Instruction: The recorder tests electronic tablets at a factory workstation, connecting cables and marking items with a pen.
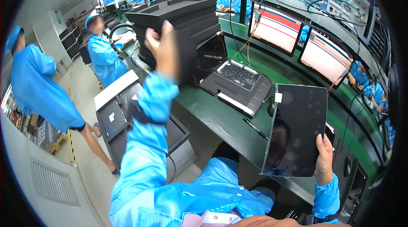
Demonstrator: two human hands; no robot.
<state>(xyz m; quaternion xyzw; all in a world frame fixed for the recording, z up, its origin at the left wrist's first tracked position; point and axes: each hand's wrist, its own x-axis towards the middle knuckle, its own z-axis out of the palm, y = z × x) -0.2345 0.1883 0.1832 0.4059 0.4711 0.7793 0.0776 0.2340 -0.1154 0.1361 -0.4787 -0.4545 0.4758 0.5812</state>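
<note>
My right hand (324,159) grips the lower right edge of a thin black display panel (299,129). The panel is tilted up, glossy, with a small white label at its upper left corner. My left hand (165,52) is raised in front of a stack of black foam trays (178,12), its fingers curled and smeared by motion. Against that hand is a dark, blurred, rounded piece (186,54), which it seems to hold; its kind cannot be made out. A black fixture (236,78) with two round patterns lies on the green bench between my hands.
A black tray (111,118) rests on a white box at the left. On the green bench (197,108) lies a pen (255,128). Two monitors (278,27) stand behind, with loose cables hanging near them. Co-workers in blue gowns (104,52) are at the left and farther back.
</note>
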